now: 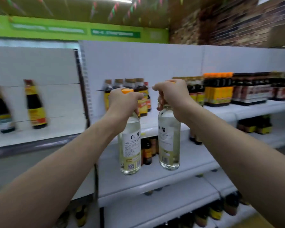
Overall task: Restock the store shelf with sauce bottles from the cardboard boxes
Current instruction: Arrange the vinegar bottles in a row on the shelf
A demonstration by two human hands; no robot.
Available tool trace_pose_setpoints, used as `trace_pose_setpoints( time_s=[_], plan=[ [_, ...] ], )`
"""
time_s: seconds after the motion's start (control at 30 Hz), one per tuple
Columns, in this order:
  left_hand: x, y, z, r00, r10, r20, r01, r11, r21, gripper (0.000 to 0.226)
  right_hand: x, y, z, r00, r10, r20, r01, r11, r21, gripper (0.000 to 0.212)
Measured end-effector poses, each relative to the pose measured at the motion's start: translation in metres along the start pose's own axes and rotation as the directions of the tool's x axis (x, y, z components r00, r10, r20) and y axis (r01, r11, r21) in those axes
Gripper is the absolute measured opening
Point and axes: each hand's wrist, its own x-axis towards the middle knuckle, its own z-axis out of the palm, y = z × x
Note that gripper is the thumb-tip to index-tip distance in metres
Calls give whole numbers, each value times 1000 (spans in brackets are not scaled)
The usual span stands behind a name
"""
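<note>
a: what did the head view show of the hands?
b: the left hand [123, 99] was curled tight round the neck of one clear bottle [130, 150], just under its orange cap. the right hand [171, 94] gripped the neck of a second clear bottle [169, 140] the same way.
a: why by the necks?
b: probably so both hung upright in the air, ready to set on the white shelf [217, 112], right of the dark sauce bottles [139, 94] at its far side.

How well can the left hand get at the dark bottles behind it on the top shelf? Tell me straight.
Probably not yet: the left hand grips the neck of a clear bottle, so it is occupied. The way itself looks free; the dark bottles stand just behind it.
</note>
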Motion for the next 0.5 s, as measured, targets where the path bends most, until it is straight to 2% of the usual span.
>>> trace_pose_setpoints(
  time_s=[0.1, 0.27, 0.4, 0.5],
  plan=[
    [-1, -3, 80, 995, -27, 99, 31, 999, -37, 20, 13, 12, -72, 998, 24, -60, -27, 998, -54, 27],
    [1, 1, 218, 978, -67, 196, 88, 991, -99, 31, 44, 32, -203, 985, 19, -171, -38, 993, -108, 36],
    [2, 12, 320, 966, -40, 255, 71, 991, -110, 29, 65, 39, -299, 966, 1, -258, -45, 986, -162, 37],
    [3, 22, 390, 944, -28, 329, 73, 989, -128, 30, 76, 42, -364, 940, -10, -341, -53, 983, -175, 30]
  ],
)
